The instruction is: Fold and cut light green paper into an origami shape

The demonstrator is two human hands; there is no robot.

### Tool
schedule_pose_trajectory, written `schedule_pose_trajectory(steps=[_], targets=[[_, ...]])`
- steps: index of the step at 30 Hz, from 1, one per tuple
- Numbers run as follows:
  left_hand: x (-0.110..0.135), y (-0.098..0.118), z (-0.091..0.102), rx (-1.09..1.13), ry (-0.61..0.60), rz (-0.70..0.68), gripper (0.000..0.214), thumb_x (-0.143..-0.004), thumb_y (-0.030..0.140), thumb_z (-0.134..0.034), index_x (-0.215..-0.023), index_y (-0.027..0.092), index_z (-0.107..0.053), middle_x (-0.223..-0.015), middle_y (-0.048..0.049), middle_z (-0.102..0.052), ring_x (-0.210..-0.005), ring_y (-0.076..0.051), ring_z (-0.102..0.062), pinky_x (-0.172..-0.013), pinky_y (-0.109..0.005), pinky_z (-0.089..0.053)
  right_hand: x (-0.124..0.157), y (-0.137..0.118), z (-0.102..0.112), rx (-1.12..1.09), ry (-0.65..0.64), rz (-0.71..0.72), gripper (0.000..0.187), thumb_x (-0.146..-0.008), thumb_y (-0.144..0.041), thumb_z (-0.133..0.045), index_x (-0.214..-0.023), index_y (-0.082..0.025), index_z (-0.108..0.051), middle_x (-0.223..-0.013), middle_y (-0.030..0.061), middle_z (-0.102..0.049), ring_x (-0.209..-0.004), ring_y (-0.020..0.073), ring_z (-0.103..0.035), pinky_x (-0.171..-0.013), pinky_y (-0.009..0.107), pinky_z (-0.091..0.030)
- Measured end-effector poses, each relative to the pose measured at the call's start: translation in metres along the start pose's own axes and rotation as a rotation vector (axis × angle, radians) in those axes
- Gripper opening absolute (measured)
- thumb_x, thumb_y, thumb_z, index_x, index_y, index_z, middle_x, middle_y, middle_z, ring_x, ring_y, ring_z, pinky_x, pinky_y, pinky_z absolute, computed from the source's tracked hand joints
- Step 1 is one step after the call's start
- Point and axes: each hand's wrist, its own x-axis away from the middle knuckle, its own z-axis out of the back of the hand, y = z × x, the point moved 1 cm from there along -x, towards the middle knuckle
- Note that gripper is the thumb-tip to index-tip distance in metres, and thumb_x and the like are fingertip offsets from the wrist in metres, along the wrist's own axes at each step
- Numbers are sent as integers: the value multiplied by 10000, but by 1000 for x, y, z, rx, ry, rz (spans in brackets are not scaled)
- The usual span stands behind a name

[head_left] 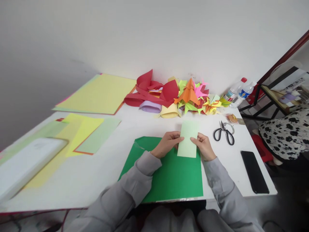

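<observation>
A pale green rectangle of paper point(188, 141) is held up between my two hands, its long side running away from me. My left hand point(169, 143) pinches its left edge, thumb on top. On the opposite edge, my right hand point(203, 145) grips it the same way. Underneath lies a green sheet point(178, 180) on the white table, partly covered by the paper, my left hand and my sleeves. The fingers behind the paper are mostly hidden.
Black-handled scissors point(224, 132) and a black phone point(254, 172) lie to the right. Folded paper shapes point(190, 95) and two bottles point(243, 93) stand along the back. Large yellow sheets point(98, 93), paper strips point(98, 135) and a white box point(33, 161) occupy the left. A person sits at right.
</observation>
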Motion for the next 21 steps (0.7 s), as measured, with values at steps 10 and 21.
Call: schedule_pose_trajectory(steps=[10,21], targets=[[0,0,6,171,-113,2,455,-668,277,-732,-1100,140,-690,-733,-63,-693,-573,-160,-620,-490,-269,-510,3,-14,-3,-263,63,-109,274,-588,-258,-789,-846,-181,-736,-784,43,-756,-707,236,-680,-631,351,-538],[4,5,-7,-70,-2,-260,185,-680,336,-738,-702,153,-753,-1033,-97,-664,-823,-205,-639,-609,-297,-582,-1,-9,-2,-233,4,-129,210,-671,-329,-731,-789,-167,-667,-473,-31,-602,-322,78,-425,-334,198,-318]])
